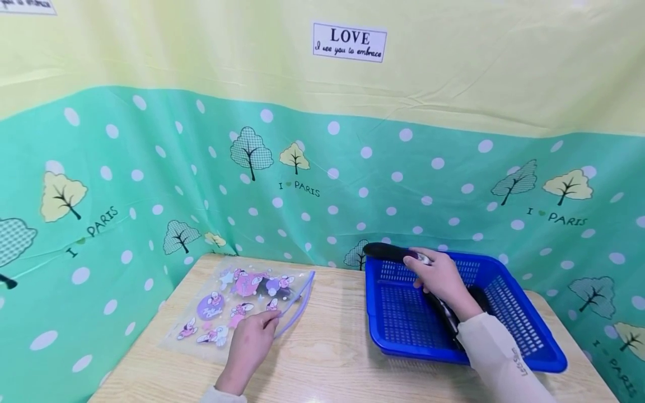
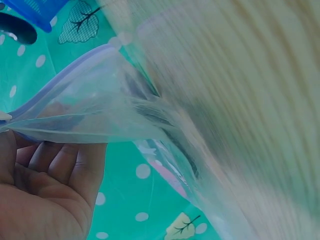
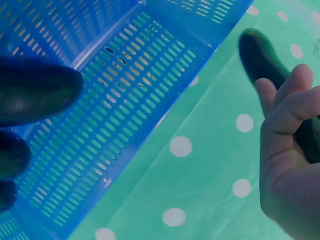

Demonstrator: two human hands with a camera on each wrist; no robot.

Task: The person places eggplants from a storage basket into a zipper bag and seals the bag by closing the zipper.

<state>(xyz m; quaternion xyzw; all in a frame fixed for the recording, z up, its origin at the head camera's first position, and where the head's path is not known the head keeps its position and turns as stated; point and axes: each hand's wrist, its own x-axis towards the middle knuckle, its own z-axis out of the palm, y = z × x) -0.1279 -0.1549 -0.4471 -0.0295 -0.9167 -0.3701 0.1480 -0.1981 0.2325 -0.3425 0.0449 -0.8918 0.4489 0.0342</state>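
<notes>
My left hand [image 1: 252,344] pinches the purple-edged mouth of a clear zip bag [image 1: 188,322] printed with pink cartoon figures. The bag lies on the table at the left, and a dark shape [image 1: 274,288] shows through it. In the left wrist view, thumb and fingers hold the bag's edge [image 2: 75,65] and its mouth gapes. My right hand [image 1: 438,277] grips a long, dark, glossy eggplant [image 1: 385,252] above the back left rim of the blue basket [image 1: 403,350]. More dark eggplants [image 3: 37,92] lie inside the basket, partly hidden by my right arm.
The wooden table [image 1: 327,347] carries the bag at left and the basket at right. A green and yellow curtain [image 1: 302,224] with dots and trees hangs close behind and along both sides. The basket's raised slotted walls stand under my right forearm.
</notes>
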